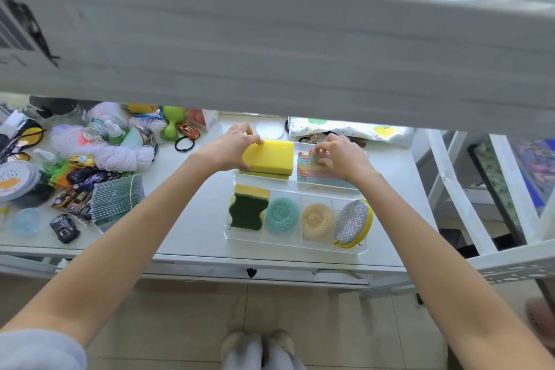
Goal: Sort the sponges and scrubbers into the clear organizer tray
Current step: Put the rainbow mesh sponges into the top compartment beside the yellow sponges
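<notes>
A clear organizer tray (295, 245) lies on the white table. Its front row holds a green-and-yellow sponge (247, 211), a teal mesh scrubber (282, 214), a peach mesh scrubber (317, 220) and a silver oval scrubber (352, 222) with a yellow rim. In the back left compartment, my left hand (234, 147) grips a plain yellow sponge (270, 158) by its left end, on top of another sponge. My right hand (342, 153) pinches a rainbow mesh cloth (318, 176) lying in the back right compartment.
The left of the table is crowded with toy cars (64, 228), yarn (114, 150), a black hair tie (184, 143) and bottles. A white disc (269, 128) and a dotted pouch (348, 129) lie behind the tray. A white shelf (270, 48) overhangs the table; a white frame (468, 204) stands right.
</notes>
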Demonstrator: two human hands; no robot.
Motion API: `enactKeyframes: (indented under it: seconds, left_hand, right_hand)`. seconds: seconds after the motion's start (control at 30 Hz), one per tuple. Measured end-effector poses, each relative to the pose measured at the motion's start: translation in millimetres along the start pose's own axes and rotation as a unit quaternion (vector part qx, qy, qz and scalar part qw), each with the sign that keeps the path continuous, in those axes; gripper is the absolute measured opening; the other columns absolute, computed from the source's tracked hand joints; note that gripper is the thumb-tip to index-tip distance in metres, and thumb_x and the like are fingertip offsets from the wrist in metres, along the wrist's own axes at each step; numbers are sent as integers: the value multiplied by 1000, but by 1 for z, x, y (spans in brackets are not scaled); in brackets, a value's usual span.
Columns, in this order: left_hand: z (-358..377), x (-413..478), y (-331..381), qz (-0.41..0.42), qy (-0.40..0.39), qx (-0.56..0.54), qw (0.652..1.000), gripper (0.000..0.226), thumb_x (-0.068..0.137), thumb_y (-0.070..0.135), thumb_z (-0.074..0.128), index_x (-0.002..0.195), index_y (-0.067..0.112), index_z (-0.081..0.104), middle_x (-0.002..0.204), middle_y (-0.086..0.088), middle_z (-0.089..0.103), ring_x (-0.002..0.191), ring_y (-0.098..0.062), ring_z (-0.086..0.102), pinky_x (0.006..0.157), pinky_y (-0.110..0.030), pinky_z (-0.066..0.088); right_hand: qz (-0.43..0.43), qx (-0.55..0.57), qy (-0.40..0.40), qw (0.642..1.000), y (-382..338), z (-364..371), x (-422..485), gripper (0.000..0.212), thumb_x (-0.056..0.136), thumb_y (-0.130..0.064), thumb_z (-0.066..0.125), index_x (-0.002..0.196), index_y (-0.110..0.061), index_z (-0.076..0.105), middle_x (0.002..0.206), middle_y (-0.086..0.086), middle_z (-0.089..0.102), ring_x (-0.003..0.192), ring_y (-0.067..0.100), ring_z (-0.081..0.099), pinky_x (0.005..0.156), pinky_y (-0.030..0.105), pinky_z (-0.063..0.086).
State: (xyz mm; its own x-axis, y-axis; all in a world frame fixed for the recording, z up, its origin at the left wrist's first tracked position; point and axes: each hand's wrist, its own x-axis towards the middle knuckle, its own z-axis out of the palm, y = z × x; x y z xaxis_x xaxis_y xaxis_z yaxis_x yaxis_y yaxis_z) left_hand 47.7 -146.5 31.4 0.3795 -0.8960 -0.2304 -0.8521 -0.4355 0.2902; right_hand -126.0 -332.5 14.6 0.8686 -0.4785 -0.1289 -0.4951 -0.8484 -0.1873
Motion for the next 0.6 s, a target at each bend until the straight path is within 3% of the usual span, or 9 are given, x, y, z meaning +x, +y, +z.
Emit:
enactKeyframes:
  seconds: [0.2,0.47,0.6]
  left_hand:
    - [2,0,-2,3,6,-3,1000,69,79,19,73,140,18,41,136,-11,38,130,-26,33,106,-37,37]
    - [5,-5,-1,9,21,14,1000,66,80,19,71,138,21,40,137,-11,40,127,-26,38,101,-37,43]
    - [7,-10,-3,25,43,7,999,48,82,18,70,124,22,49,128,-11,44,120,-26,41,96,-38,45]
  right_hand:
    - [32,55,25,998,-12,4,12,18,87,-19,63,103,-17,71,115,5,60,109,26,54,86,38,45]
    - [17,41,88,995,-21,11,-1,17,85,-18,66,99,-9,62,106,8,63,104,27,56,88,42,48]
    - [35,53,16,998,-10,14,-9,19,85,-25,66,103,-17,64,106,8,61,101,27,59,88,44,51]
